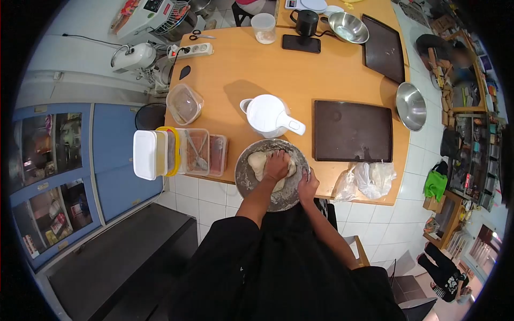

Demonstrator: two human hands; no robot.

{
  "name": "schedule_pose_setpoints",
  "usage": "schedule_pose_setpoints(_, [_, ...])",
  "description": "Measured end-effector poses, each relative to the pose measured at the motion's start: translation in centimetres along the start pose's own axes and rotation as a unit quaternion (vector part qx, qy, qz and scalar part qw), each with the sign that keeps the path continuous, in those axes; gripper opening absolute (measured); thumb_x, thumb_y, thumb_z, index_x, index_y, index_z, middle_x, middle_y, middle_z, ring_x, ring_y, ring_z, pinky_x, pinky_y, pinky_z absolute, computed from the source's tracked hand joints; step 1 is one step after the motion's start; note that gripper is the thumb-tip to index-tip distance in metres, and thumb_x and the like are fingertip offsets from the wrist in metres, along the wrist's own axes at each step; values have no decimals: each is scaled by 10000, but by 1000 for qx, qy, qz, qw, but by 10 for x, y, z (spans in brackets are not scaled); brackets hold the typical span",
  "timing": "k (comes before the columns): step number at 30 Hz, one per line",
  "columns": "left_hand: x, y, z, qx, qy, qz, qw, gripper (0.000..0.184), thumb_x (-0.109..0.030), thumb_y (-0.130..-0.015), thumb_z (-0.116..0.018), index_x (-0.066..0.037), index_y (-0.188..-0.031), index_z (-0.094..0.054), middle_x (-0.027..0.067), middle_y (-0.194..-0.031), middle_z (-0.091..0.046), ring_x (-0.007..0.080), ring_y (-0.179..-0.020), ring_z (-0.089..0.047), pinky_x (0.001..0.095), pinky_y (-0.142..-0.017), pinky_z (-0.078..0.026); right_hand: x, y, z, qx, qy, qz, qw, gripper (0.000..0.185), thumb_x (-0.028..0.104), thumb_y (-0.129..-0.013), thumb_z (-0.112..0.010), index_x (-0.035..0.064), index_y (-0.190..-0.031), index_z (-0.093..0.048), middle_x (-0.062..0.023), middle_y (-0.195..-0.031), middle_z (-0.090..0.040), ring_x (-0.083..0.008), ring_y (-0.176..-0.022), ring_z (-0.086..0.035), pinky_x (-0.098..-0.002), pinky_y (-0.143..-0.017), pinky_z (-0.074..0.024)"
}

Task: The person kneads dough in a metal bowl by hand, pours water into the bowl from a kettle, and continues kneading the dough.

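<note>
"Dough (257, 160): location and condition?"

"Inside the mixing bowl (246, 185), against its floor; pale, lumpy, uneven in outline. Residue is noted along the bowl's inner wall."

"State of the grips?"

"Left grip (277, 166): laid on top of the dough, back uppermost. Its underside is hidden, so whether the fingers grasp any dough cannot be told. Right grip (308, 186): closed on the bowl's right rim."

"Assessment of the work in hand?"

"Judged to be kneading. Sound practice calls for pressure from the heel of the left grip, down and away, then folding the far edge back over. A small turn of the bowl between presses would work all sides evenly; loose residue is best gathered into the mass."

"Any risk?"

"One. The bowl sits at the near edge of the counter (257, 69) and appears to overhang it. Hard pushes could tip or slide it; a firm hold at the rim and a position farther in are advised."

"Surroundings?"

"White jug (265, 112) just beyond the bowl, limiting room for forward strokes. Dark baking tray (353, 131) beyond the bowl and to its right; clear food containers (195, 152) to its left."
</note>
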State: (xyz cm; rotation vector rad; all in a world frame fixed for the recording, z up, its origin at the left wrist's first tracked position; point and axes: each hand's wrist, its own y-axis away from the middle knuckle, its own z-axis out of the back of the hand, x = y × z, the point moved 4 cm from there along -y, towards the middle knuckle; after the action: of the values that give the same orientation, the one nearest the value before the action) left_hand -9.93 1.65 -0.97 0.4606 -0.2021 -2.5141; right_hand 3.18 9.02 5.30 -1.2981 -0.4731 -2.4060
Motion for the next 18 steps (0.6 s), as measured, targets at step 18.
schedule_pose_setpoints(18, [33,55,102,7,-5,102,995,475,-136,-737,-739,-44,-1172,-573,126,-1246,-491,309,-1205,-481,474,-955,-496,14,2,4,8,-28,24,999,239,38,-912,-521,-30,-1121,-613,-289,-892,-662,-446,-867,-659,-447,-731,-496])
